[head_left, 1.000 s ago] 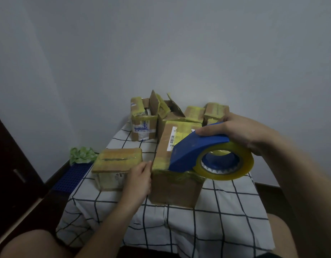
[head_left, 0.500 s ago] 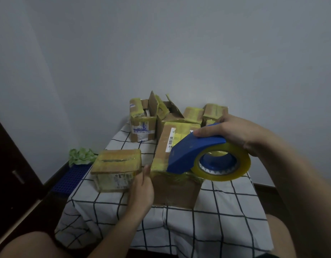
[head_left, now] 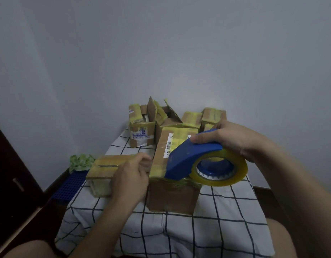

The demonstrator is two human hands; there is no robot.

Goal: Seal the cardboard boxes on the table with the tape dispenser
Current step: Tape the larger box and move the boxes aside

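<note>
- We see, from the head view, a tall brown cardboard box (head_left: 172, 194) with a top of glossy yellowish tape, standing on the checked tablecloth (head_left: 216, 220).
- The blue plastic tape dispenser (head_left: 187, 157), with its round clear roll, rests nose-down on the box's near top edge.
- Our right hand (head_left: 229, 136) grips its top.
- Our left hand (head_left: 131, 177) lies left of the box with its fingers bent. We cannot tell whether it holds anything.

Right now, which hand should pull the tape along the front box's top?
Right. The right hand grips the tape dispenser, its nose on the front box at the near edge. The left hand holds nothing and rests beside that box, suited to steadying it.
</note>
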